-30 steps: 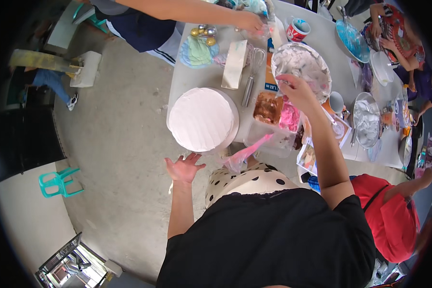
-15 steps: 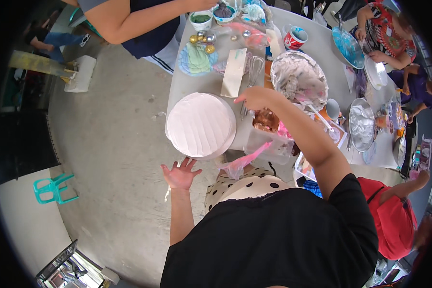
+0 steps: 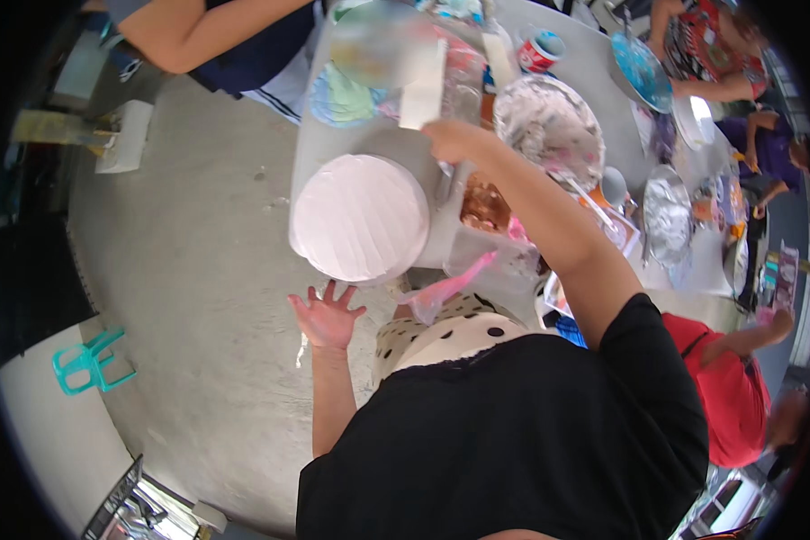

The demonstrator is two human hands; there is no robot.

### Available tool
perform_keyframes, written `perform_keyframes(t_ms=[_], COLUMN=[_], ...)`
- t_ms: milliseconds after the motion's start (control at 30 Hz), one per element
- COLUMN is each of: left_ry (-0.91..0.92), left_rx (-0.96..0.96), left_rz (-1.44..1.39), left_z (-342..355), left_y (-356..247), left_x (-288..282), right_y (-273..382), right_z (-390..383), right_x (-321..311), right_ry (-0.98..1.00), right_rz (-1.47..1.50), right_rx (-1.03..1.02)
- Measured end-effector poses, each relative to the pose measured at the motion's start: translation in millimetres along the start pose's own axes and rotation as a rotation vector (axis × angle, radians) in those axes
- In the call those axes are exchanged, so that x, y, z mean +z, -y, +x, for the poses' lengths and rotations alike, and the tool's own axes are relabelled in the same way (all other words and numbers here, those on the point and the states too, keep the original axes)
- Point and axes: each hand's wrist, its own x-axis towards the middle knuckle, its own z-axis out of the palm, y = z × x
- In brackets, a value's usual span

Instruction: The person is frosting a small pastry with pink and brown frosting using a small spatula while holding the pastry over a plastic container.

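A round cake with pale pink frosting, faintly ridged on top, sits at the near left corner of the table. Just below its near edge my left hand is open, palm up and fingers spread; whether a fingertip touches the cake I cannot tell. My right hand reaches over the table beyond the cake, its fingers closed at the near end of a flat white strip. Under my right forearm lies a clear tray with brown contents. A pink-stained piping bag hangs over the table's near edge.
A large foil-lined bowl of whitish frosting stands right of my right hand, with a red cup behind it. Green and blue cloths lie beyond the cake. A person's arm extends over the far left side. Others work at the right.
My right hand and the white strip have moved farther from the cake. My left hand stays spread below the cake. The whole view has shifted slightly.
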Motion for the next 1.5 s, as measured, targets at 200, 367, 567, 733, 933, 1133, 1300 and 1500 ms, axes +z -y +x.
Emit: perform_keyframes(t_ms=[200, 367, 567, 733, 933, 1133, 1300, 1500], left_ry=[-0.017, -0.123, -0.290, 0.161, 1.061, 1.118, 1.034, 0.766], left_rx=[-0.016, 0.079, 0.288, 0.927, 0.867, 0.914, 0.602, 0.057], left_rz=[0.041, 0.343, 0.607, 1.379, 2.011, 2.246, 2.047, 1.275], left_z=[-1, 1, -9, -26, -54, -30, -18, 12], left_y=[7, 14, 22, 30, 43, 62, 73, 89], left_x=[0, -8, -4, 8, 93, 84, 74, 32], right_y=[16, -1, -30, -52, -54, -66, -71, -59], right_z=[-57, -137, -226, -247, -265, -270, -267, -258], right_x=[-36, -37, -26, 5, 11, 17, 31, 27], right_ry=[-0.178, -0.349, -0.430, -0.496, -0.507, -0.465, -0.496, -0.509], right_rz=[0.445, 0.857, 1.261, 1.460, 1.605, 1.800, 1.769, 1.716], right_rx=[0.032, 0.155, 0.313, 0.414, 0.393, 0.249, 0.292, 0.333])
